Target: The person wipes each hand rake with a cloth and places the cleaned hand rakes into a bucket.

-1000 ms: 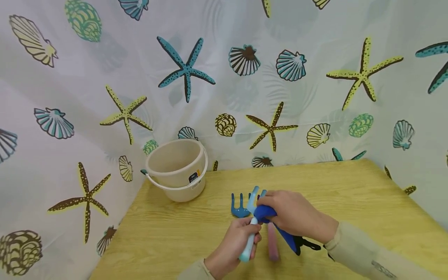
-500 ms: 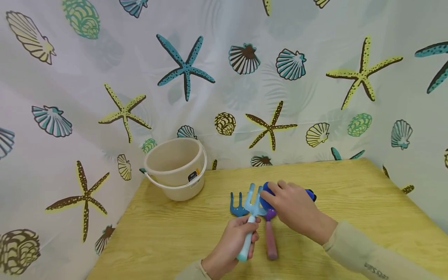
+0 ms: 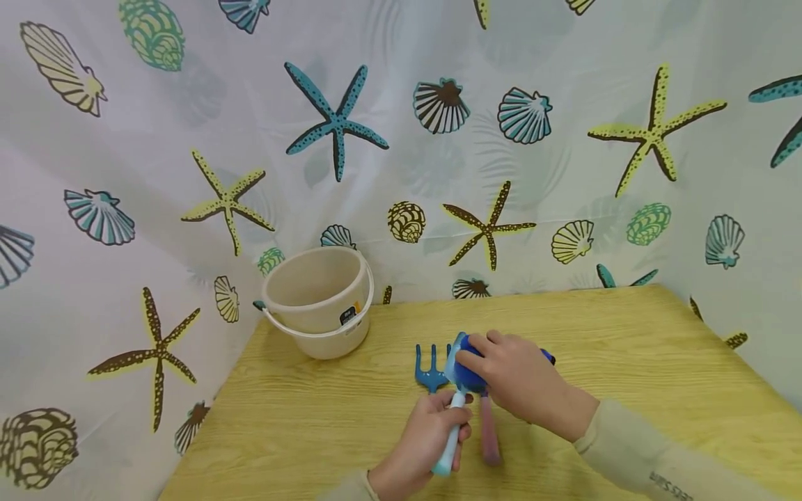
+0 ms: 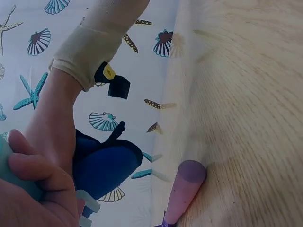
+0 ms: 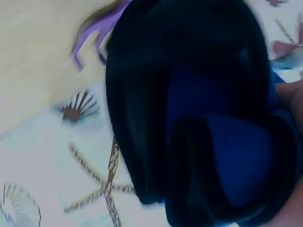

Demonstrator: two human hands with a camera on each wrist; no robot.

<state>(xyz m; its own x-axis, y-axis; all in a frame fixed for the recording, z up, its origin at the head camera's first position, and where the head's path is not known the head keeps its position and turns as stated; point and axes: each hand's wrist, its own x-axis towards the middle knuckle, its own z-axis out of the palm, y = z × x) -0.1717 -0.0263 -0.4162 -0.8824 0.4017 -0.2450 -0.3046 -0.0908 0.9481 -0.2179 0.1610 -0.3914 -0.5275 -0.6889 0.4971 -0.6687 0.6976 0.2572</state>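
Shell-and-starfish curtain [image 3: 401, 163] behind, wooden tabletop [image 3: 301, 431] below, and at its back left corner stands the cream bucket [image 3: 319, 318], its floor hidden, contents impossible to tell. Next, the dark-blue rake [image 3: 431, 378]. Now the left hand [image 3: 432, 431], curled round the light-blue fork [image 3: 449, 449], well in from the left edge! Beside it, the purple fork [image 3: 489, 435]; over it, the right hand [image 3: 520, 376] grips a blue cloth [image 3: 471, 372] against the light-blue head: wiping, seemingly, which calls for a steady handle and cloth worked along each prong.
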